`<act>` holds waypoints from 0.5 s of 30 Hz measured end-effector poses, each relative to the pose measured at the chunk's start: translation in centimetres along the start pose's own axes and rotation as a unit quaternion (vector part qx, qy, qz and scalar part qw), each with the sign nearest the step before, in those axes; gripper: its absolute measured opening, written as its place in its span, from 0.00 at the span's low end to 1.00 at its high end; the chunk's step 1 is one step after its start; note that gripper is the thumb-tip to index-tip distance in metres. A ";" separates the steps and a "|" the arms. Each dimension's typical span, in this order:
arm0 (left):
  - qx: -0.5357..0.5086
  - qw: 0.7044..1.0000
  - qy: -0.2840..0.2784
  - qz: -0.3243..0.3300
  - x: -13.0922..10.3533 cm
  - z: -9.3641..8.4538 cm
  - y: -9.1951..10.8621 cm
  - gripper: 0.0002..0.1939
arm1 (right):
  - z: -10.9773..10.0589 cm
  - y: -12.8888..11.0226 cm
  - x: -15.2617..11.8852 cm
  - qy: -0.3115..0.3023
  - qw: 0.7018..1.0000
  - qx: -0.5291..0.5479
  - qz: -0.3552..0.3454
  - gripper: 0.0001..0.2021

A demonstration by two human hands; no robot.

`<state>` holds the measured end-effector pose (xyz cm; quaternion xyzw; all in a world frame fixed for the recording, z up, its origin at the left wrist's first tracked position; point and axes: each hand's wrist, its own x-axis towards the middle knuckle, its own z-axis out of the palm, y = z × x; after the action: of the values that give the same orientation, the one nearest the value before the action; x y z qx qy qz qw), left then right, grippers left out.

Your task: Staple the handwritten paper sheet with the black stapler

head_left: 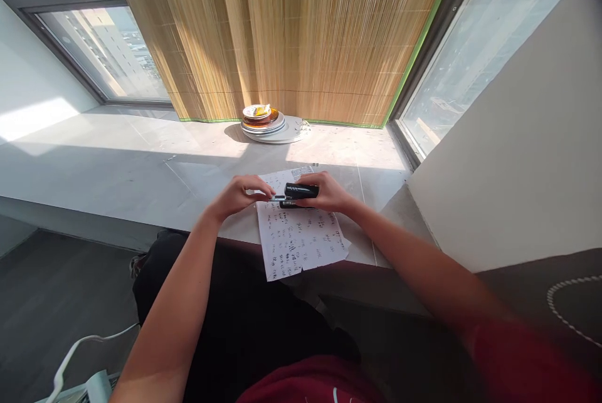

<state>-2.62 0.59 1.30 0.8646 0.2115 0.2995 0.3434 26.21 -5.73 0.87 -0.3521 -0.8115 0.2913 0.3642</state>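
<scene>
A black cylinder with small pale lettering [301,190] is held in my right hand [327,192], its fingers wrapped round the right end. Just under it lies a second dark object [288,205], partly hidden by the shadow and my fingers. My left hand [247,195] pinches the left end of a thin, pen-like piece [278,198], whose right end meets the black cylinder. Both hands are over a white sheet with handwriting [301,240], which lies on the ledge and hangs over its front edge.
Stacked plates and bowls [263,122] stand on a round white tray [294,133] at the back of the grey ledge [117,158]. Behind hangs a bamboo blind [301,33]. A white wall [508,140] rises at the right. A white cable [89,338] runs at lower left.
</scene>
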 end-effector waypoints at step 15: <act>0.125 0.991 0.051 0.002 1.5 3.4 1.5 0.24 | -3.3 -1.9 -0.3 0.077 0.994 -0.068 0.026 0.16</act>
<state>0.93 -1.18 0.96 0.8849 0.2627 0.3154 0.2202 28.30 -6.34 4.01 -0.4182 -0.7895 0.2170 0.3933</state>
